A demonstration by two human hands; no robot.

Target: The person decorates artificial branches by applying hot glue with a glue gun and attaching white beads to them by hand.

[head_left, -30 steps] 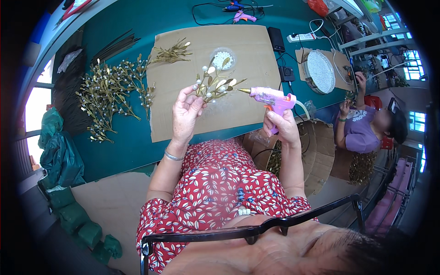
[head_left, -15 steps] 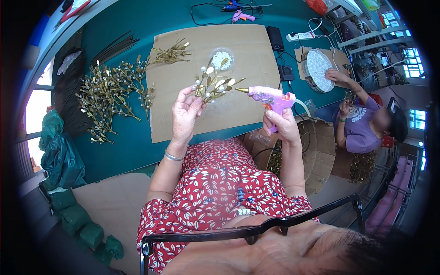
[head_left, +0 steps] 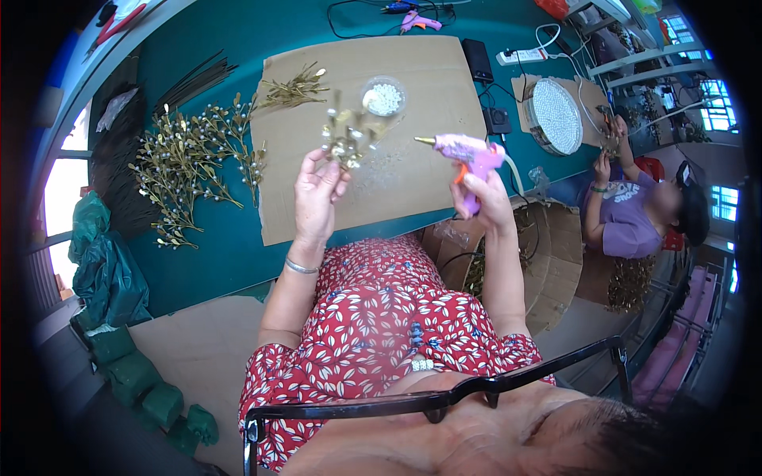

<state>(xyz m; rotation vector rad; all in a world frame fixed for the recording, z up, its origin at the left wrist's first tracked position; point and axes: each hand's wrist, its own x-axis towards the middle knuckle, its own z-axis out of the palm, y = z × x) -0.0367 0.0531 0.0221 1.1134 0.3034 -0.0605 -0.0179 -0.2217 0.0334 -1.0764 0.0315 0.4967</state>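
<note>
Above the cardboard sheet, my left hand is closed on a gold leafy sprig with white beads, blurred by motion. My right hand grips a pink glue gun, its brass nozzle pointing left toward the sprig with a gap between them. Beyond my hands, a round clear dish of white beads sits on the cardboard. Several bare gold sprigs lie at the cardboard's far left.
Beaded gold sprigs are piled on the green table to the left. At right, a co-worker holds a sprig near a large round tray of white beads. A power strip and another pink glue gun lie farther back.
The sprig has moved left and turned, away from the nozzle. My right hand has shifted slightly with the glue gun. The co-worker's hand has left the bead tray.
</note>
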